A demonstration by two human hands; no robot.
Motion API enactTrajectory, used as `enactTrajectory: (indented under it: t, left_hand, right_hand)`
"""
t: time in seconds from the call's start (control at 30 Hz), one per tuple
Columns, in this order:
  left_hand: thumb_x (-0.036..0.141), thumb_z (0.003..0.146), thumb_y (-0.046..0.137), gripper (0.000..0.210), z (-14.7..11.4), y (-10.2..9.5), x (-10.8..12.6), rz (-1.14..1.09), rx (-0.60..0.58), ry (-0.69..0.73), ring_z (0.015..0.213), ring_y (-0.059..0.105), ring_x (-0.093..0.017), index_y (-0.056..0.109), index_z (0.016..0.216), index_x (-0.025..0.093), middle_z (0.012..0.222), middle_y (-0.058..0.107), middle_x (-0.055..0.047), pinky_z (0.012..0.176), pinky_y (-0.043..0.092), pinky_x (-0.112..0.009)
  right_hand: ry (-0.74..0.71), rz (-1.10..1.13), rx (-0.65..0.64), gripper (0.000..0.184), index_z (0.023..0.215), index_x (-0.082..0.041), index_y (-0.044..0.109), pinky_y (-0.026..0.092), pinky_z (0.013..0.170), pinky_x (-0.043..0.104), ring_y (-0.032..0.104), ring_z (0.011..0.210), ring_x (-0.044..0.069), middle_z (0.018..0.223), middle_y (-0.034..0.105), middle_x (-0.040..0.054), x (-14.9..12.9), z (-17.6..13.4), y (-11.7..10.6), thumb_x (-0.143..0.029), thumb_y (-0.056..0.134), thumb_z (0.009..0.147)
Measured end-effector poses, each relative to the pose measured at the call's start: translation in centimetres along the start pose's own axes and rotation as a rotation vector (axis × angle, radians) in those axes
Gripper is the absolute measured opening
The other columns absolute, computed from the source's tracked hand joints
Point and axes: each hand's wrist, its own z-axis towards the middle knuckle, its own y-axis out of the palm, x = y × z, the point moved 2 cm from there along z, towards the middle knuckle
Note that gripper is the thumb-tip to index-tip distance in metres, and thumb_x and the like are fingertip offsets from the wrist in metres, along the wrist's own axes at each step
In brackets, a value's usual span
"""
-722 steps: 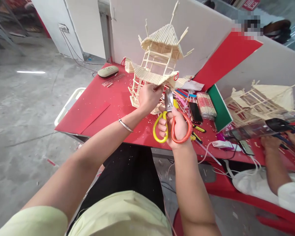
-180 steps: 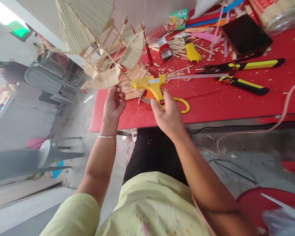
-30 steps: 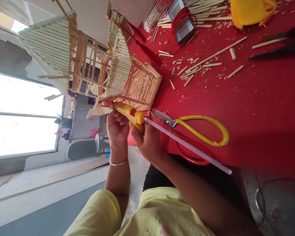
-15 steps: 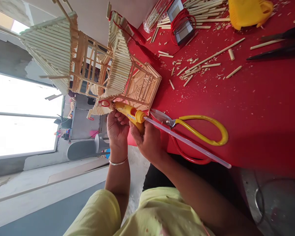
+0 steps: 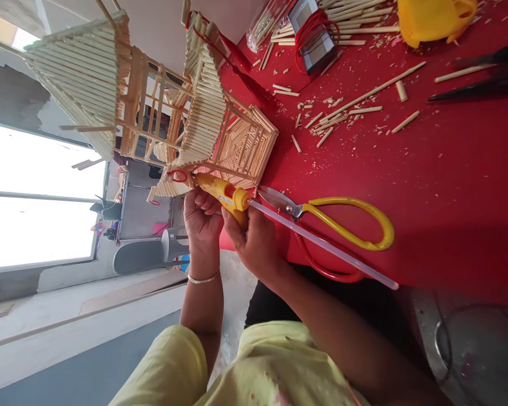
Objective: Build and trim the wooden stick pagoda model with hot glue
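A yellow hot glue gun [image 5: 220, 190] is in my right hand [image 5: 256, 237], whose fingers wrap its handle. A long translucent glue stick [image 5: 325, 242] juts from its back end. The gun's nozzle is at the lower roof corner of a pagoda model [image 5: 205, 107] built of thin wooden sticks. My left hand [image 5: 202, 220] is just below that corner, fingers curled in beside the gun's front. What those fingers grip, if anything, is hidden. A red cord loop [image 5: 178, 176] hangs on the roof corner by the nozzle.
Scissors [image 5: 294, 210] with yellow and red handles lie beside the glue stick on the red table [image 5: 406, 163]. Cut sticks [image 5: 364, 110] and shavings are scattered farther back. A box with red cord [image 5: 315, 39], a yellow object [image 5: 436, 22] and dark pliers-like jaws [image 5: 469, 87] lie there too.
The view has shifted slightly, and the model's upper roof appears a little farther left. Both hands and the glue gun hold nearly the same place at the roof corner.
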Motion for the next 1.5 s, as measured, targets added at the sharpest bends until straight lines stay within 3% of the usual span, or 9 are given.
enactTrajectory:
  t: [0.2, 0.4, 0.63, 0.97, 1.2, 1.5]
  left_hand:
    - [0.023, 0.109, 0.052, 0.046, -0.06, -0.29, 0.34, -0.057, 0.009, -0.013, 0.038, 0.033, -0.001, 0.033, 0.067, 0.02, 0.051, 0.034, 0.01, 0.038, 0.028, -0.008]
    - [0.017, 0.102, 0.061, 0.046, 0.13, -0.48, 0.52, -0.036, -0.041, -0.002, 0.039, 0.03, -0.002, 0.031, 0.067, 0.021, 0.051, 0.029, 0.01, 0.038, 0.027, -0.008]
    - [0.02, 0.104, 0.058, 0.048, 0.23, -0.38, 0.49, 0.002, 0.021, -0.006, 0.038, 0.028, -0.001, 0.029, 0.066, 0.021, 0.05, 0.028, 0.01, 0.038, 0.027, -0.009]
    - [0.016, 0.106, 0.049, 0.041, 0.24, -0.47, 0.45, -0.119, -0.015, -0.025, 0.039, 0.036, -0.001, 0.036, 0.067, 0.02, 0.05, 0.035, 0.01, 0.039, 0.03, -0.01]
    - [0.017, 0.101, 0.062, 0.046, 0.24, -0.64, 0.61, 0.046, 0.018, 0.047, 0.04, 0.031, -0.002, 0.033, 0.065, 0.02, 0.052, 0.029, 0.01, 0.04, 0.029, -0.011]
    - [0.014, 0.102, 0.058, 0.044, 0.4, -0.83, 0.5, -0.01, -0.025, 0.043, 0.04, 0.032, -0.001, 0.034, 0.065, 0.02, 0.051, 0.033, 0.01, 0.039, 0.028, -0.012]
  right_hand:
    - [0.016, 0.02, -0.004, 0.023, 0.119, -0.022, 0.056, 0.057, 0.067, 0.029, 0.073, 0.082, 0.019, 0.101, 0.076, 0.0077, -0.09, 0.05, -0.01, -0.041, 0.054, 0.107]
    - [0.085, 0.091, -0.02, 0.025, 0.124, -0.022, 0.053, 0.054, 0.061, 0.026, 0.071, 0.076, 0.016, 0.094, 0.075, 0.0045, -0.07, -0.33, 0.26, -0.041, 0.054, 0.107]
    - [0.056, 0.011, -0.023, 0.028, 0.126, -0.021, 0.054, 0.053, 0.061, 0.027, 0.074, 0.08, 0.019, 0.093, 0.076, 0.0055, 0.04, -0.24, 0.5, -0.043, 0.052, 0.108]
    - [0.01, -0.025, 0.011, 0.029, 0.125, -0.02, 0.053, 0.052, 0.06, 0.028, 0.075, 0.079, 0.02, 0.098, 0.078, 0.0091, 0.07, -0.03, 0.43, -0.043, 0.05, 0.109]
    - [0.03, -0.017, -0.011, 0.029, 0.127, -0.021, 0.054, 0.051, 0.059, 0.027, 0.075, 0.079, 0.02, 0.093, 0.077, 0.0069, 0.08, -0.07, 0.37, -0.043, 0.05, 0.109]
    - [0.009, -0.056, 0.025, 0.027, 0.122, -0.021, 0.055, 0.051, 0.06, 0.028, 0.074, 0.079, 0.021, 0.088, 0.076, 0.0057, -0.04, 0.02, 0.27, -0.045, 0.05, 0.109]
